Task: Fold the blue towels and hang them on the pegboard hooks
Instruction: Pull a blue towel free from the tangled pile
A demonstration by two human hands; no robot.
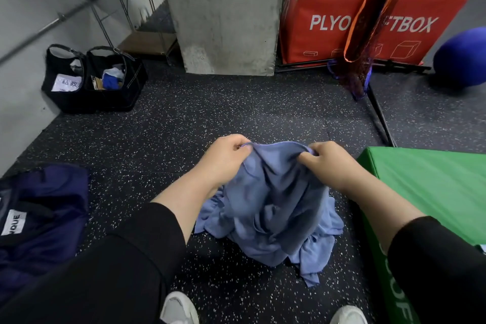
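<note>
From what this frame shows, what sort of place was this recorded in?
Most likely a gym or fitness studio. The floor is speckled black rubber matting, a red plyo box marked as a plyo soft box stands at the back, and a green padded box sits at the right.

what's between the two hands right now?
Head view: a bunched top edge of the blue towel spans from the left hand to the right hand; both pinch it.

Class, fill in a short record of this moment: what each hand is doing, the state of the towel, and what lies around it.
left hand: pinches the towel's top edge
right hand: pinches the same edge
blue towel: crumpled, unfolded, lower part on the speckled floor
right of towel: green box
left of towel: navy bag
pegboard: not in view
</note>
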